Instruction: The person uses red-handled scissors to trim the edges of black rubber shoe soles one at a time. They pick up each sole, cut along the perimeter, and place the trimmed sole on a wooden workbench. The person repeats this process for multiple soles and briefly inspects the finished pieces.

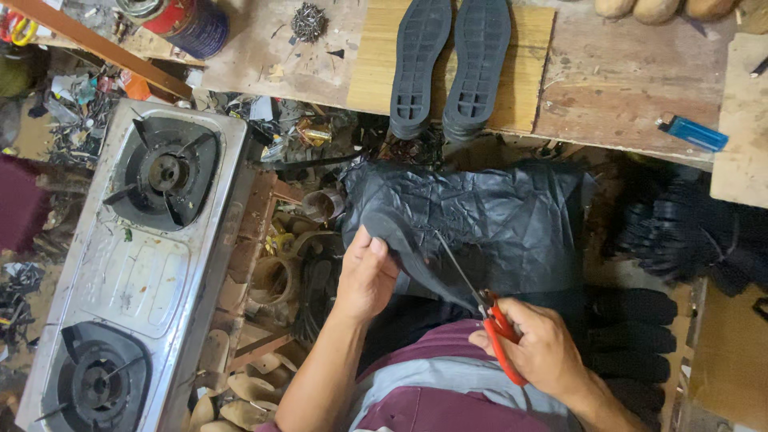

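Note:
My left hand (pixel 366 276) grips the near edge of a crinkled black sheet (pixel 496 216) spread over my lap. My right hand (pixel 540 348) holds red-handled scissors (pixel 490 320), whose blades point up and left into the sheet's lower edge, close to my left thumb. A narrow black flap of the sheet hangs between the two hands. Two black shoe soles (pixel 450 68) lie side by side, tread up, on a wooden bench (pixel 608 88) beyond the sheet.
A steel two-burner gas stove (pixel 136 256) stands at the left. A blue lighter (pixel 694 134) lies on the bench at right. A pile of nails (pixel 308 22) and a red can (pixel 188 24) sit at the back. Wooden shoe lasts (pixel 248 392) and scraps fill the floor.

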`<state>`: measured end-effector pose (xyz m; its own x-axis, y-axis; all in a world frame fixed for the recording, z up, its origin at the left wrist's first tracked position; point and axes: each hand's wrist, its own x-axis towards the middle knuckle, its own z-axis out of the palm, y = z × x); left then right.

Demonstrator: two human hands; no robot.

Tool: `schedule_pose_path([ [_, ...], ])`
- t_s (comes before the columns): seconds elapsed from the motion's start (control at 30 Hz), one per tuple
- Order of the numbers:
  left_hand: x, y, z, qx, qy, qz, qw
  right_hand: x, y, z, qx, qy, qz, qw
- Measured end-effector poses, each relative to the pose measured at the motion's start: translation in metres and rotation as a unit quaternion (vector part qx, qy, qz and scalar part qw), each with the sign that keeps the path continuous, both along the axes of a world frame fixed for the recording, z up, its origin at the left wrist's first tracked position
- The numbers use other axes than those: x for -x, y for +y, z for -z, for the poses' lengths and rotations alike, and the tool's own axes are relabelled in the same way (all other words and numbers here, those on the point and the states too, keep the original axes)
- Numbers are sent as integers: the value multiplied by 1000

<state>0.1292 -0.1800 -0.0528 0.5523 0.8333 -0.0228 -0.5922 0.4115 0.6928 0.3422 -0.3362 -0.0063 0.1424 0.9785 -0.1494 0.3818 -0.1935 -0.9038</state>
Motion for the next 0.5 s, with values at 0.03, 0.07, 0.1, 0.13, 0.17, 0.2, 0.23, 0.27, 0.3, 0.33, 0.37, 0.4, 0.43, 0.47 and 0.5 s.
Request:
schedule_pose_path([
  [0.03,1,-2,3,-16,9,0,1000,0,3,-6,3,-3,9,1000],
  [0.07,3,-4,7,-32,19,-1,999,0,6,-12,5,-5,17,1000],
  [0.1,5,-6,10,-21,68,1,997,0,10,-19,-31,-57,7,998],
  [0.13,6,-8,13,-10,117,2,993,0,13,-25,-66,-109,-2,992],
  [0.17,7,-10,15,1,165,3,986,0,17,-31,-101,-161,-12,982],
  [0.2,7,-12,17,-19,133,15,991,0,20,-37,-117,-181,-15,976],
  [0.23,6,-16,18,-39,101,28,994,1,23,-43,-133,-201,-18,970],
  [0.27,4,-20,18,-59,69,40,995,3,25,-48,-149,-220,-21,964],
  [0.3,5,-22,17,-58,72,52,994,5,27,-52,-161,-223,-16,961],
  [0.33,6,-27,15,-56,75,65,994,7,28,-55,-172,-225,-11,959],
  [0.37,6,-29,13,-54,78,76,993,8,29,-58,-184,-227,-6,956],
  [0.4,6,-30,11,-60,80,78,992,9,29,-60,-174,-220,-8,960],
  [0.43,5,-32,8,-66,83,79,991,9,28,-62,-165,-212,-11,963],
  [0.47,6,-33,5,-72,86,79,991,10,28,-63,-156,-203,-14,967],
  [0.5,7,-32,2,-81,95,82,989,10,27,-63,-152,-201,-19,968],
])
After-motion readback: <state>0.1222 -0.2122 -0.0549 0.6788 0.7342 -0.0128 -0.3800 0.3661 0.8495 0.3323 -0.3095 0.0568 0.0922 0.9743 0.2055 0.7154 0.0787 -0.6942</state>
